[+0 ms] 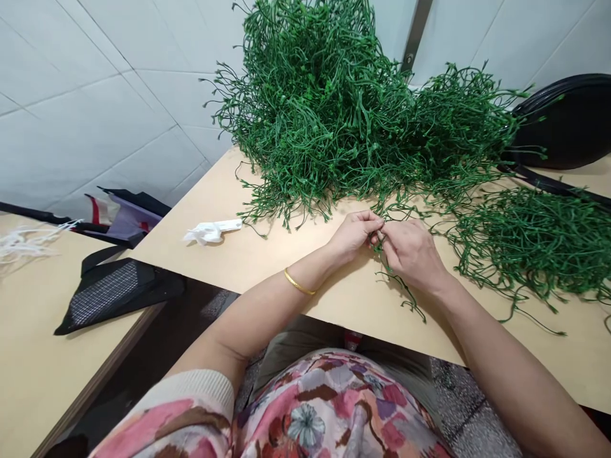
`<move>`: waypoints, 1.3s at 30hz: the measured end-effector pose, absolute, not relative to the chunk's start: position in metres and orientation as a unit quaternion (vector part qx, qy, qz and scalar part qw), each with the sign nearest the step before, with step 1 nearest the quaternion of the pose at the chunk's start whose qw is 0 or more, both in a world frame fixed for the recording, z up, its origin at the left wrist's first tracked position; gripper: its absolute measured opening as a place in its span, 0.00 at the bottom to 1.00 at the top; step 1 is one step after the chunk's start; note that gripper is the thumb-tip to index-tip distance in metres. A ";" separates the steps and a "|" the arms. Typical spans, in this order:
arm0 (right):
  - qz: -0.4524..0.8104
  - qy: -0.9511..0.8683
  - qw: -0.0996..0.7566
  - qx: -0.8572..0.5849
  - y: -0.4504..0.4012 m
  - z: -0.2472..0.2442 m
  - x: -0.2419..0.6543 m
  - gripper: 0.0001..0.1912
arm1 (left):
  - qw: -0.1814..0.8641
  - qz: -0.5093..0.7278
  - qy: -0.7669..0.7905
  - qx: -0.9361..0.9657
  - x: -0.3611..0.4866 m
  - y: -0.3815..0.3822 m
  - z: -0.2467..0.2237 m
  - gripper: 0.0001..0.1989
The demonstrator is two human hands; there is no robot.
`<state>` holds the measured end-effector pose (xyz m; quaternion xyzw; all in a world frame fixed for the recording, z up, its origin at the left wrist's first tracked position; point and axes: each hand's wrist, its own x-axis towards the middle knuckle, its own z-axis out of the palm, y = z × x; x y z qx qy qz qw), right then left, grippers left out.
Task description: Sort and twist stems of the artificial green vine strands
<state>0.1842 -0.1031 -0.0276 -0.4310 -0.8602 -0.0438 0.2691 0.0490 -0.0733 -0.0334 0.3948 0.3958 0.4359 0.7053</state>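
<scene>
My left hand (354,234) and my right hand (411,250) meet above the front part of the table, fingertips touching. Both pinch a small bunch of green plastic stems (403,287), whose ends hang down below my right hand onto the tabletop. My fingers partly hide the place where the stems are held. Just behind my hands rises a large heap of the same green stems (324,108). A smaller, flatter pile of green stems (539,238) lies to the right of my right hand.
A crumpled white wrapper (212,232) lies on the wooden table (191,267) at the left. Black round objects (568,124) stand at the back right. On another table at the left are a black mesh bag (112,296) and white strands (33,243). A tiled wall is behind.
</scene>
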 end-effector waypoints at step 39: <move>0.267 -0.679 0.376 -0.572 -0.111 -0.017 0.195 0.15 | 0.667 0.454 0.372 0.459 0.040 -0.070 -0.035 0.07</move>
